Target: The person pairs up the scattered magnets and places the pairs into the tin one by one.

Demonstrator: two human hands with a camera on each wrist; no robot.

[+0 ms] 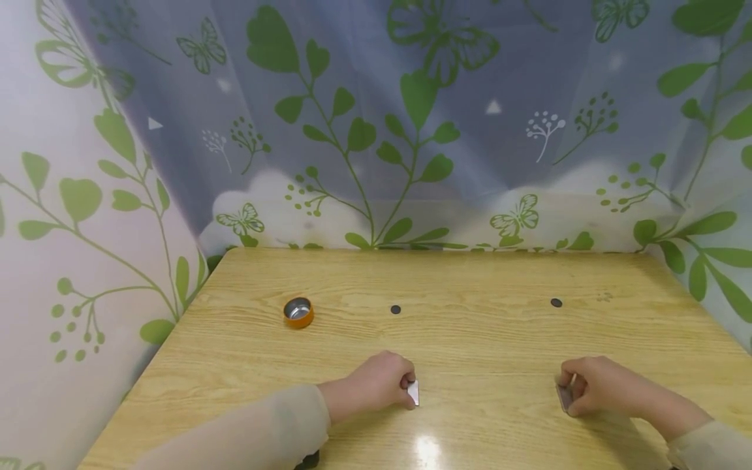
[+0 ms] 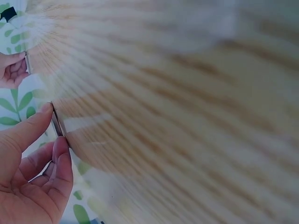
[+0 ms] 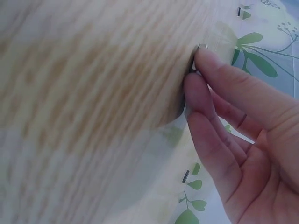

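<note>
And here the left hand, thumb and fingers nearly closed, pinches a small thin silvery piece at the yellowish wood-grain table, the right hand likewise pinching a thin grey piece, both nearer than two flat round black discs

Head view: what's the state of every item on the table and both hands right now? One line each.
Left grip: pinching the left piece
Right grip: pinching the right piece
Left piece: held; table contact unclear
Right piece: held; table contact unclear
Cup: open side up on the table, unheld
Left disc: lying flat, unheld
Right disc: lying flat, unheld
</note>
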